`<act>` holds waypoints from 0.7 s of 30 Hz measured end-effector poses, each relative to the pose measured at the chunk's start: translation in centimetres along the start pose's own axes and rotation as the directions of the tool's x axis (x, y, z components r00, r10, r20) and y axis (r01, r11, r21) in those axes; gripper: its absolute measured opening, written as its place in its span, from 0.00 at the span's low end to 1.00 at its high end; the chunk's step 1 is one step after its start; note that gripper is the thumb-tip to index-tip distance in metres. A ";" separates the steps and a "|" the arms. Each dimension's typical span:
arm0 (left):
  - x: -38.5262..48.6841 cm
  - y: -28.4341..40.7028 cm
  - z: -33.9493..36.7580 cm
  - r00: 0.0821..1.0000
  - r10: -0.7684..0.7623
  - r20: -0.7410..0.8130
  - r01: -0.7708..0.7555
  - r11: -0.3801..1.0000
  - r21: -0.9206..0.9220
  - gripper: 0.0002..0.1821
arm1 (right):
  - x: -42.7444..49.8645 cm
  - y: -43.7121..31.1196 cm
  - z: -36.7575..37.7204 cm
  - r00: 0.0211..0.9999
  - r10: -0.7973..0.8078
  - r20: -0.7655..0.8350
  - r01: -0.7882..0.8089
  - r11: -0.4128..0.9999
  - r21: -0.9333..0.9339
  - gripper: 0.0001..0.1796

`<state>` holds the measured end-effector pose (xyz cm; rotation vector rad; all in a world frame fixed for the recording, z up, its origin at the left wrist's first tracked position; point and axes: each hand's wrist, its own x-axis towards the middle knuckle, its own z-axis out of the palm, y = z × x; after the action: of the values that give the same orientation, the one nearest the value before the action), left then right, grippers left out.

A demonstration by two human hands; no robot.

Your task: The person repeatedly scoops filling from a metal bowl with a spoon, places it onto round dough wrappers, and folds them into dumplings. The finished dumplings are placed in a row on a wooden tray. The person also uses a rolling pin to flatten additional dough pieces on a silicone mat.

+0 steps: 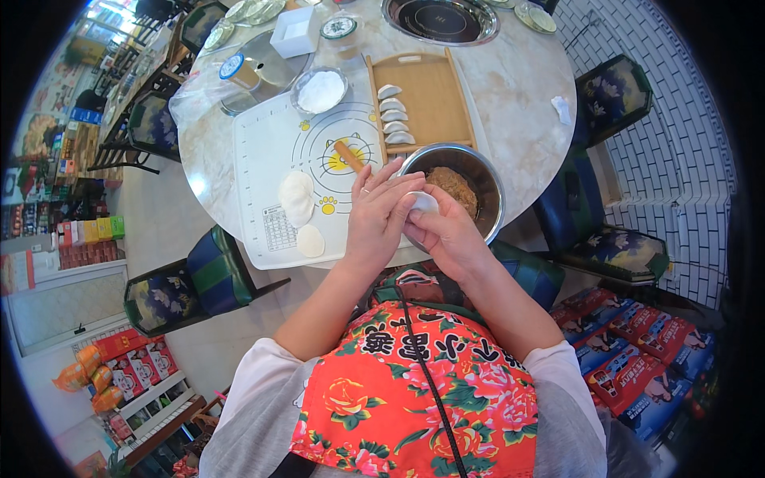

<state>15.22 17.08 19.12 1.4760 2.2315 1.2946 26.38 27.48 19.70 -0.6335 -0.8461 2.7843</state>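
Observation:
My right hand (445, 230) pinches a white dumpling dough piece (424, 203) between thumb and fingers. Against its left side presses my left hand (379, 209), fingers stretched out over the top. Whether filling is inside the dough cannot be seen. Just beyond my hands is a steel bowl (499, 197) with brown minced filling (452, 188), partly covered by my right hand. A wooden rolling pin (348, 156) lies on a printed white kneading mat (263, 161), its near end behind my left fingers. Several round dough wrappers (296, 194) overlap to the left, and a single wrapper (311, 241) lies closer to me.
A wooden tray (433, 89) holds a row of several folded dumplings (394, 115). Left of it stand a bowl of white flour (321, 91), a lidded tub (239, 70) and a white box (295, 31). Chairs (191, 281) surround the round marble-patterned table (526, 113).

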 end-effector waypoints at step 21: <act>-6.4 -9.9 -3.0 0.867 -0.472 -0.157 0.453 0.880 -0.143 0.22 | 25.8 -5.8 -8.7 0.963 -0.185 -0.196 0.003 0.734 -0.679 0.16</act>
<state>10.14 8.81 11.79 0.7311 2.3866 1.3949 7.23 43.57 7.41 -0.9803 -1.7872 2.1709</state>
